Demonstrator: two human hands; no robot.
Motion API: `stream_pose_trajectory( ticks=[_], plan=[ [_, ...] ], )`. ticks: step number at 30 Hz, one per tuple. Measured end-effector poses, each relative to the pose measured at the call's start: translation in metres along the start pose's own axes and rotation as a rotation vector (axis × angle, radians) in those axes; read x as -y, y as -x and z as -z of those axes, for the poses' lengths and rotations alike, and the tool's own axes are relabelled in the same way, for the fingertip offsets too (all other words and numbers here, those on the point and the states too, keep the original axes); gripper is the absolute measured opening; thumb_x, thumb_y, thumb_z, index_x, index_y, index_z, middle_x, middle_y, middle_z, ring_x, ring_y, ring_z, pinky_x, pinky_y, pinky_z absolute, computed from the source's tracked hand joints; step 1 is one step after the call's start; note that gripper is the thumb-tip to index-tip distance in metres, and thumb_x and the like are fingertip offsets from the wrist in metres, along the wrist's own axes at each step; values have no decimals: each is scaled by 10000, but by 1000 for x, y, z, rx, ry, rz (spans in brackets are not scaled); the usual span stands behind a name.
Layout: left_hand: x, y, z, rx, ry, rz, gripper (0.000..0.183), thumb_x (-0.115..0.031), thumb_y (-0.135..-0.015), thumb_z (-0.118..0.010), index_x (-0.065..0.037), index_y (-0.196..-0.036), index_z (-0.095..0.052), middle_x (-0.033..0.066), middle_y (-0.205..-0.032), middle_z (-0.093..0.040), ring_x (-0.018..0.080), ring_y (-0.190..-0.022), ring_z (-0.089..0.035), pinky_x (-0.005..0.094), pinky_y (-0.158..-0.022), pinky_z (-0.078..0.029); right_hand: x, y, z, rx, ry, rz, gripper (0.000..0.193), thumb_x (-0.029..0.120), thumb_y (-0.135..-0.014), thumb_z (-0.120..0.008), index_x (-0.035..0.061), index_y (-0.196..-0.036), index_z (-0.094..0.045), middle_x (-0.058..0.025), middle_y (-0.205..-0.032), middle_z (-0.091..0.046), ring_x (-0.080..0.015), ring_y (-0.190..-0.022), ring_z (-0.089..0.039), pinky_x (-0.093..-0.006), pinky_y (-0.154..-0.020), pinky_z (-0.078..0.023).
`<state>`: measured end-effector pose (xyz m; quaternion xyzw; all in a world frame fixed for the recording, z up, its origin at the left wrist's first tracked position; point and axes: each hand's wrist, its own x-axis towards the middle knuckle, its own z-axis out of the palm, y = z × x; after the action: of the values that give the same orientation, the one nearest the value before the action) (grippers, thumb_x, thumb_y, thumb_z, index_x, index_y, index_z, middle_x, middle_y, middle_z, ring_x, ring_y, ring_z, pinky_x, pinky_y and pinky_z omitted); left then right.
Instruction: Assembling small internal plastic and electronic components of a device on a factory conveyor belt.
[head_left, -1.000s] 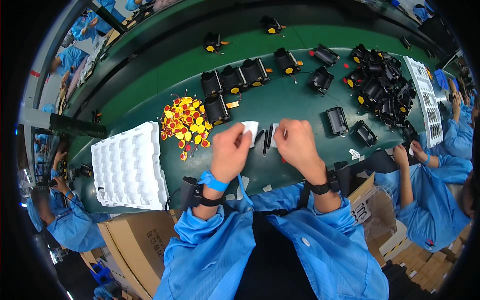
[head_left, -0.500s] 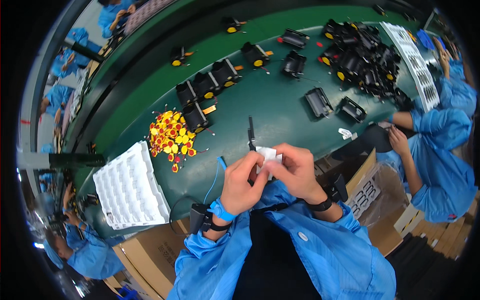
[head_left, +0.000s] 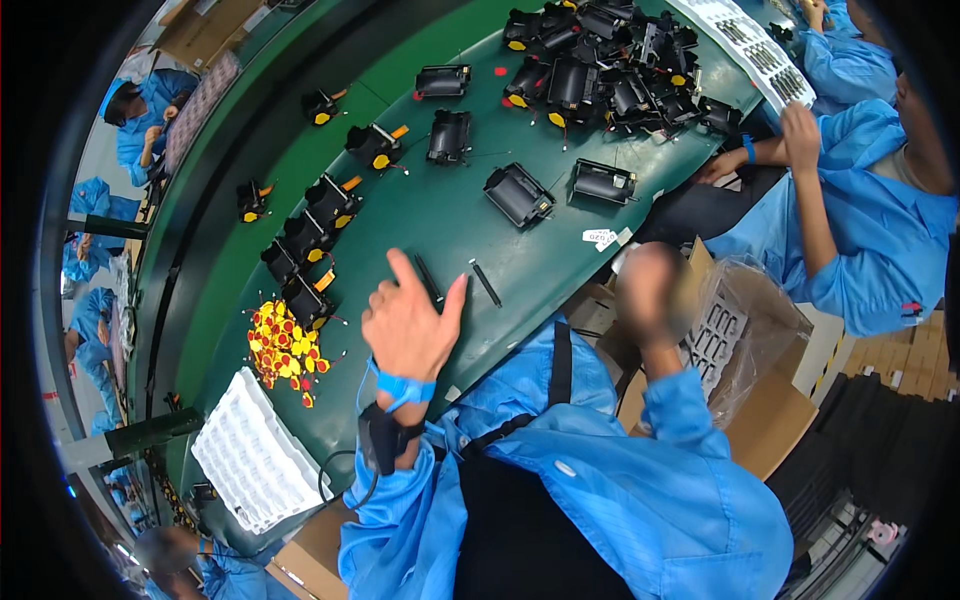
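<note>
My left hand [head_left: 410,322] hovers over the green table with its fingers apart and nothing in them. A blue band is round its wrist. Close to its fingertips lie two thin black sticks, one [head_left: 428,277] partly behind the hand and the other [head_left: 485,283] just right of the thumb. My right hand [head_left: 652,295] is off the table's near edge, beside an open carton. Motion smears its fingers; a pale patch shows at its upper left, but I cannot make out what it is.
Yellow-and-red round parts [head_left: 282,345] are heaped at left beside a white tray [head_left: 250,455]. Black housings [head_left: 518,195] stand about the table, with a pile [head_left: 630,92] at the far right. An open carton [head_left: 770,420] is at my right, near a co-worker's blue sleeve [head_left: 820,215].
My hands were together on a small white piece; now they are apart, the left open over the table, the right moved right toward the carton. The view has turned right.
</note>
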<state>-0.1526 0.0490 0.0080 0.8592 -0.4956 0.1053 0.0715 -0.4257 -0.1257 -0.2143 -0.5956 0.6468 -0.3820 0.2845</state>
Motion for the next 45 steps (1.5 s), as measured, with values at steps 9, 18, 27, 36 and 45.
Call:
stream_pose_trajectory(
  ticks=[9, 18, 27, 36, 45],
  plan=[
    [-10, -15, -15, 152, -5, -41, 374, -203, -874, -597, 18, -1154, -486, 193, -783, -615, 380, -714, -655, 478, -563, -526, -180, -49, -152, 259, -319, -81, 239, 234, -887, -685, 33, -1014, -709, -145, -956, -759, -302, -846, -728, -428, -731, -547],
    [-3, -2, 0, 324, 170, -14, 268, 43, -817, -564, 59, -1059, -451, 259, -914, -633, 425, -861, -676, 503, -691, -577, 195, 81, 93, 140, -142, 497, 39, 8, -916, -642, -18, -911, -614, -45, -703, -532, -108, -602, -488, -263, -533, -389],
    [24, 15, 2, 221, 267, -17, 268, 83, -788, -559, 58, -1036, -461, 261, -907, -628, 452, -836, -656, 516, -730, -566, 241, 48, 39, 522, 570, 735, 194, 50, -828, -609, -47, -955, -499, -249, -713, -648, -448, -666, -658, -545, -604, -529],
    [31, 32, 31, 102, 1044, 53, 189, -22, -954, -547, -17, -1135, -493, 216, -752, -586, 420, -730, -628, 518, -625, -428, 229, 31, 59, 658, 134, 567, 412, -34, -700, -628, -5, -1109, -669, -60, -565, -509, -136, -514, -570, -336, -488, -424],
    [-48, 27, 58, 15, 518, -174, 253, -41, -844, -591, 22, -1080, -525, 161, -770, -634, 315, -763, -685, 424, -626, -558, 254, 123, 32, 781, -1377, -706, 324, 247, -975, -490, -14, -1126, -610, -107, -972, -686, -217, -930, -656, -346, -859, -520]
  ],
)
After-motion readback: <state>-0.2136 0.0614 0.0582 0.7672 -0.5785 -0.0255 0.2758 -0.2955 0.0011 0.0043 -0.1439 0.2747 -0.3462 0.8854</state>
